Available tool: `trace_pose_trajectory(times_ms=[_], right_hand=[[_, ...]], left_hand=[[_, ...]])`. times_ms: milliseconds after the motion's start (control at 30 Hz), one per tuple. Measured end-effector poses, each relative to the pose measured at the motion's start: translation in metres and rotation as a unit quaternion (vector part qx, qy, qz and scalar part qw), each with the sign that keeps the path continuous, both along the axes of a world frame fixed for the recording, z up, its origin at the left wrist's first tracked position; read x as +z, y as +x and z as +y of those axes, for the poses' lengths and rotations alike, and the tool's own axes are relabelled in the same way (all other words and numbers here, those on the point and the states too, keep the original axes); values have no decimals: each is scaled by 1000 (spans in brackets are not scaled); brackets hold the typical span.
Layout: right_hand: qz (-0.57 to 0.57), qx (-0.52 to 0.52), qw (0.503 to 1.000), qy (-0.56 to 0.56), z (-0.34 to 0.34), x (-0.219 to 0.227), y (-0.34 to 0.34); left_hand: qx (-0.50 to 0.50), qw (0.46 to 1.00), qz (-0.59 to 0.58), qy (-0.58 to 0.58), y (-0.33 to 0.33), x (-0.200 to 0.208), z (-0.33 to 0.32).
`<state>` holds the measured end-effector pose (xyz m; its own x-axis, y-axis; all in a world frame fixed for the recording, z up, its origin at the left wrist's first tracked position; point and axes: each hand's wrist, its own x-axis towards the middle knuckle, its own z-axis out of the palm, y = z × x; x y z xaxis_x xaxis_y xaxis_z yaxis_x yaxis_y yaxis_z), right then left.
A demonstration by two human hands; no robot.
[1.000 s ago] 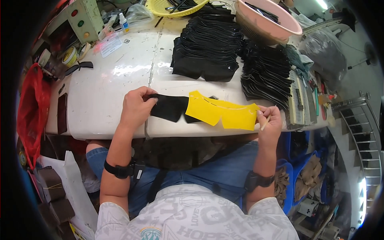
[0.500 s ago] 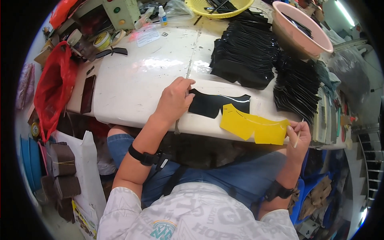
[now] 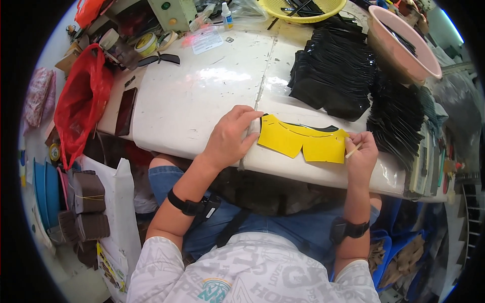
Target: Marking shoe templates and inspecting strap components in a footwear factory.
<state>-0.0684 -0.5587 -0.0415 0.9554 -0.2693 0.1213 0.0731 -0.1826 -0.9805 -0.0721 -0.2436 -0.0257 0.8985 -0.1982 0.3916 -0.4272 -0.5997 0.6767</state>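
Observation:
A yellow template (image 3: pixel 281 141) with a notched lower edge and narrow curved slots lies over a black leather-like piece (image 3: pixel 323 127), whose upper edge shows beyond it. My left hand (image 3: pixel 233 135) rests at their left end, index fingertip by the black corner, thumb near the template's edge, the two apart. At the right end my right hand (image 3: pixel 362 151) is closed, pinching the template. A thin pale stick (image 3: pixel 353 150) also sits between its fingers; whether it is a pen is too small to tell.
Stacks of black pieces (image 3: pixel 331 70) stand on the white table (image 3: pixel 202 101) beyond my hands, with another stack (image 3: pixel 396 118) to the right. A pink basin (image 3: pixel 404 45) and yellow basket (image 3: pixel 303 15) sit behind. Left are a phone (image 3: pixel 126 112) and red plastic bag (image 3: pixel 83 103).
My right hand has brought the yellow template up and left, from overlapping one corner to covering most of the black piece. My left hand remains at the left end. The whole view has shifted slightly.

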Motion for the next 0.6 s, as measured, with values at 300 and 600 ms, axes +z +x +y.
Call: trace_pose_trajectory(times_ms=[300,600], right_hand=[[19,-13,999,-45,4,-11,2],[-16,-13,989,-147,12,-6,7]], left_hand=[[-85,978,-111,155,6,-1,6],[-82,983,-72,146,11,1,2]])
